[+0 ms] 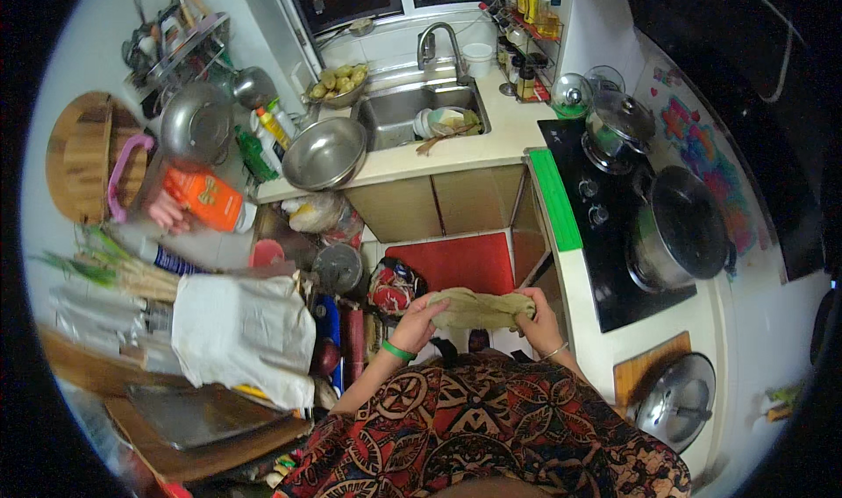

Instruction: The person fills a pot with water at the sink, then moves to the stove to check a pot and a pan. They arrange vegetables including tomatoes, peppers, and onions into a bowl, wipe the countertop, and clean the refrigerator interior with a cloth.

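Observation:
Stretched between my two hands is a folded olive-green cloth (480, 308), held in front of my patterned shirt and above the floor. My left hand (416, 323), with a green band at its wrist, grips the cloth's left end, thumb on top. The other end is pinched by my right hand (543, 320), which has a thin bracelet at the wrist. Below and beyond the cloth lies a red floor mat (460, 261). Beside my left hand, a red and dark patterned bundle (395, 286) rests on the floor.
Ahead, the steel sink (388, 113) holds bowls and a cloth; a metal basin (325, 154) sits left of it. On the right, a large pot (681, 228) stands on the black cooktop (566, 149). A pot lid (677, 399) lies nearby. A white cloth (243, 333) covers something left.

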Demonstrator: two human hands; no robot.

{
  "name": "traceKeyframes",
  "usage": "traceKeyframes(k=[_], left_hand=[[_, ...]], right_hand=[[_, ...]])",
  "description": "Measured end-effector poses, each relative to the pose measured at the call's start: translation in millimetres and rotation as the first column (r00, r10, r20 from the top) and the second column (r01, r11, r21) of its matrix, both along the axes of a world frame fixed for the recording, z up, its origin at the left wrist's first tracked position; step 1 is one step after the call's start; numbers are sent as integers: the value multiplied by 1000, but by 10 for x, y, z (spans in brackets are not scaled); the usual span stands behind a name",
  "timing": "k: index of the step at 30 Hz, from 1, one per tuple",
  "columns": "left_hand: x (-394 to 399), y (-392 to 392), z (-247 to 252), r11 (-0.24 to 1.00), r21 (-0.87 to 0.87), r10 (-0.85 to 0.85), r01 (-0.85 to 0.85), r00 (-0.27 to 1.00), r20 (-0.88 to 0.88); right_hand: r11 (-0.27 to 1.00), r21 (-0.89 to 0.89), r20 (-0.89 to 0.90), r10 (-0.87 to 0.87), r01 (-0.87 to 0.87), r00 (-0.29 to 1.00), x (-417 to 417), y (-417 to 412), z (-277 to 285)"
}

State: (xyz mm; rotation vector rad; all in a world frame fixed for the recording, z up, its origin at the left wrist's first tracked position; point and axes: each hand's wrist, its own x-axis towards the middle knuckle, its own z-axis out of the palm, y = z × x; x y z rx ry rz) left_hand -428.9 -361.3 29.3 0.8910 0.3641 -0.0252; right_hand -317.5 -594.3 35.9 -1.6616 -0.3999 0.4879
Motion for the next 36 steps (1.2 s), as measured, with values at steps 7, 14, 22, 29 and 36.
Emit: traceKeyframes(k=[7,14,22,29,36], left_hand=[[1227,462,328,986,-77,143,-146,989,-33],[2648,1392,-341,824,488,198,-287,954,225],[4167,2437,-1052,-328,944,-317,-40,946,-70],[4684,2501,-1012,-117,992,-635,-48,771,-38],[6113,2023,-1595,71,990,-630,-121,764,138]], right_hand=[[975,-216,-68,38,-52,997,1088,481,-387],[992,25,-220,-119,127,968,2339,1293,-528],[775,-410,727,-42,482,686,3643,2734,-1031],[820,-469,683,102,328,723,3873,2708,-1481],[609,-547,743,37,574,669,5136,2724,-1403]])
